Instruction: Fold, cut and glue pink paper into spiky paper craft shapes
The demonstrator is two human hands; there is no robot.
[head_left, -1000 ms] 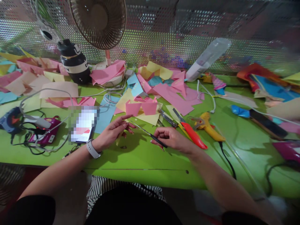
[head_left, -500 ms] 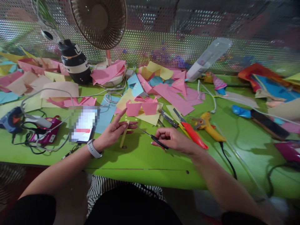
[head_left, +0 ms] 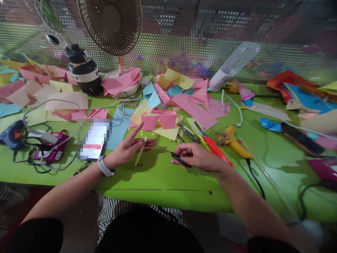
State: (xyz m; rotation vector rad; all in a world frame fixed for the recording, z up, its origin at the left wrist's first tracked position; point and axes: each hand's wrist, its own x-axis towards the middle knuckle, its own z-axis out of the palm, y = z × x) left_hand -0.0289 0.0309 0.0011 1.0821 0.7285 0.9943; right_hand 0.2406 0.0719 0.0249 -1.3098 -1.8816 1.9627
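My left hand (head_left: pixel 129 148) pinches a narrow yellow paper strip (head_left: pixel 140 156) above the green table (head_left: pixel 163 179), with the index finger stretched out. My right hand (head_left: pixel 196 157) is closed round the black handles of small scissors (head_left: pixel 171 153), whose thin blades point left toward the strip's upper end. Pink folded paper pieces (head_left: pixel 158 120) lie on yellow sheets just behind both hands. A white watch sits on my left wrist.
A phone (head_left: pixel 94 140) lies left of my left hand. A red utility knife (head_left: pixel 217 151), other scissors (head_left: pixel 187 132) and a yellow glue gun (head_left: pixel 235 143) lie to the right. A fan (head_left: pixel 112 26), a black bottle (head_left: pixel 83 70), cables and scattered coloured paper fill the back.
The strip has swung from hidden under my left fingers to hanging down in plain sight. The scissors' blades have moved closer to its upper end. My right hand has shifted slightly right.
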